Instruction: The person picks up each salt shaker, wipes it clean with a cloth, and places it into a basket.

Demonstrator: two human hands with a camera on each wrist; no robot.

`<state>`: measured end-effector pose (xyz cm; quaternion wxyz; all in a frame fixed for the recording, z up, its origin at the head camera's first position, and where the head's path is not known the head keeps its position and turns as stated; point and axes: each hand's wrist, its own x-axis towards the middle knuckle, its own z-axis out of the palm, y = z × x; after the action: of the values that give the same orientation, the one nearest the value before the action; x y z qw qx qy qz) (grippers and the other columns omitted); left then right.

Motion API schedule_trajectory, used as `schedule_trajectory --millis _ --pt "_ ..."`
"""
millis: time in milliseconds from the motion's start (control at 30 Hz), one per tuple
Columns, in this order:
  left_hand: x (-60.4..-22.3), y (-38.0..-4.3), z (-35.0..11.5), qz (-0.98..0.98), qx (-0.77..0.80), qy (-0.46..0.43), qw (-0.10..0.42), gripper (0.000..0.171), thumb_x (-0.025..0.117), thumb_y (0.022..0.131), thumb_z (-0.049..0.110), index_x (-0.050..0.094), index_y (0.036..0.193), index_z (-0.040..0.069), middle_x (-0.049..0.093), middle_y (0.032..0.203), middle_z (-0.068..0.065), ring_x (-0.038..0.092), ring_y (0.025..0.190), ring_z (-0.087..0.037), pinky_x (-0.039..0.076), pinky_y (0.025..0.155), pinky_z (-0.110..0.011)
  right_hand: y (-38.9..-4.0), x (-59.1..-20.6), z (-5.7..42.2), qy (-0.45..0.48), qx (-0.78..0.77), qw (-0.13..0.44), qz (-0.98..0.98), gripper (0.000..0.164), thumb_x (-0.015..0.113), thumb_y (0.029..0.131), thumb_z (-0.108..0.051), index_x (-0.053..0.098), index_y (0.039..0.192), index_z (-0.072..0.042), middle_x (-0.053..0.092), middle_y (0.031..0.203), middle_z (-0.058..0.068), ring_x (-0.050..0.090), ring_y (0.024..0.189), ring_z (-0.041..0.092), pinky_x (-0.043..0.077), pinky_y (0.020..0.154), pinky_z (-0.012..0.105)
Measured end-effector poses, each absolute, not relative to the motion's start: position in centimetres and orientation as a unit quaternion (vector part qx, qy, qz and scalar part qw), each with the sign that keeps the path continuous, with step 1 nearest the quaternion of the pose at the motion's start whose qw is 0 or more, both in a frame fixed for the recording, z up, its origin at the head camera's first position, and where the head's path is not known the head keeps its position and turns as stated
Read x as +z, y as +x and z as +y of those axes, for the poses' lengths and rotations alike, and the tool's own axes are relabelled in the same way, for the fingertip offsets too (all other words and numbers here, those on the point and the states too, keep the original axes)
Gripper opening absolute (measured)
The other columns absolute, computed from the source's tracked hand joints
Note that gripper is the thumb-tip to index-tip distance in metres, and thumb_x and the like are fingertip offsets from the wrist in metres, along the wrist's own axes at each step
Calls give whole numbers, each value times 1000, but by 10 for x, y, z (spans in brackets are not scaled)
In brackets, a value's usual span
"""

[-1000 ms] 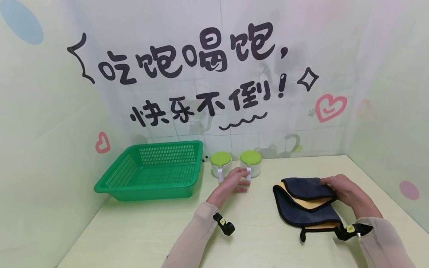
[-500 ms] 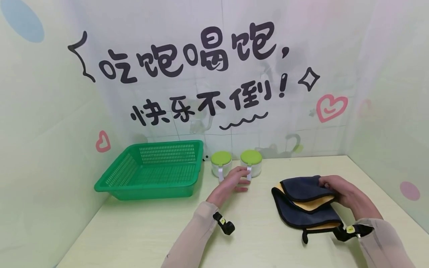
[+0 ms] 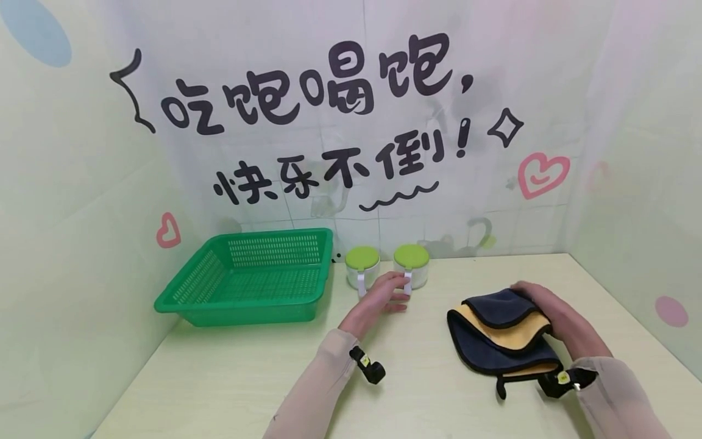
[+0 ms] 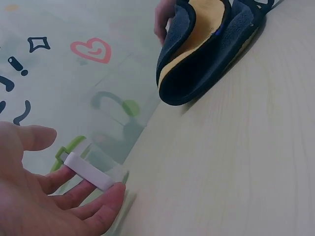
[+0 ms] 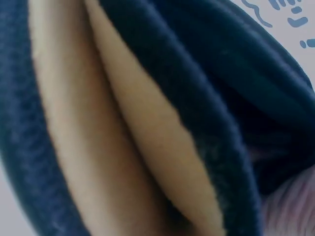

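A folded cloth (image 3: 499, 308), navy outside and yellow inside with black edging and a small loop, lies on the right of the table. My right hand (image 3: 554, 308) grips it from behind and the right, its fingertips mostly hidden by the folds. Layered navy and yellow folds of the cloth (image 5: 147, 128) fill the right wrist view. My left hand (image 3: 378, 302) is by the white handle of the right green-lidded jar (image 3: 411, 257). Its fingers are spread and relaxed near that handle (image 4: 88, 171), gripping nothing; whether they touch it I cannot tell.
A second green-lidded jar (image 3: 362, 258) stands just left of the first, near the back wall. Further left is a green perforated basket (image 3: 247, 314). A printed curtain (image 3: 263, 36) hangs behind the pale table (image 3: 417, 390).
The right hand has shifted slightly left and round behind the cloth, lifting and bunching its top folds so more yellow shows. My left hand has stayed nearly still.
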<state>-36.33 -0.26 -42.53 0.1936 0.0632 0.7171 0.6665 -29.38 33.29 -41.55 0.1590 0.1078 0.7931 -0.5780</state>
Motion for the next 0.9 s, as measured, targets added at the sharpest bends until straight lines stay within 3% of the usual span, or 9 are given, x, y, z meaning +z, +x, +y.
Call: schedule_trajectory --millis 67,167,233,300,367,433,733,900 --pt "-424 -363 -3 718 666 62 194 48 56 95 35 47 135 11 56 125 -12 61 109 -27 55 87 -35 -294 -413 332 101 -546 140 820 46 44 97 -44 61 101 -2 64 73 -1 63 64 13 52 67 31" --pt "-424 -362 -3 716 667 65 193 47 54 95 34 48 135 10 57 124 -12 61 110 -28 55 88 -36 -292 -408 332 88 -472 108 871 60 49 96 -46 57 119 9 65 100 21 64 81 23 51 76 36" --pt "-424 -362 -3 711 673 70 191 46 54 96 33 48 134 8 56 123 -12 60 111 -30 54 90 -37 -292 -404 332 83 -436 98 891 68 49 95 -47 49 130 12 52 125 33 59 101 36 48 88 44" --pt "-425 -362 -3 708 677 74 187 47 54 96 32 47 134 7 56 124 -13 60 112 -32 53 92 -38 -292 -400 331 82 -418 98 900 75 48 95 -48 40 137 13 33 142 37 46 119 47 40 99 54" --pt "-425 -362 -3 705 681 75 183 48 54 96 31 46 135 5 55 125 -13 60 112 -34 52 94 -39 -292 -398 330 81 -413 105 901 80 48 94 -50 31 142 13 23 147 37 33 130 52 32 106 59" --pt "-427 -363 -3 709 678 77 178 50 53 96 31 45 136 3 55 125 -14 61 111 -34 52 95 -38 -293 -397 329 82 -413 111 900 83 48 94 -51 27 144 11 20 149 37 29 132 53 29 108 60" --pt "-430 -363 1 713 675 74 175 38 53 96 26 56 124 0 55 111 -10 61 94 -24 52 93 -38 -294 -394 328 71 -436 111 890 79 49 94 -51 32 143 8 24 149 34 34 130 48 31 106 58" --pt "-430 -364 3 702 686 76 176 31 51 96 21 58 114 -3 60 105 -12 60 95 -24 52 92 -38 -291 -389 327 28 -449 104 887 71 50 95 -49 41 141 4 38 145 30 47 125 40 40 100 51"
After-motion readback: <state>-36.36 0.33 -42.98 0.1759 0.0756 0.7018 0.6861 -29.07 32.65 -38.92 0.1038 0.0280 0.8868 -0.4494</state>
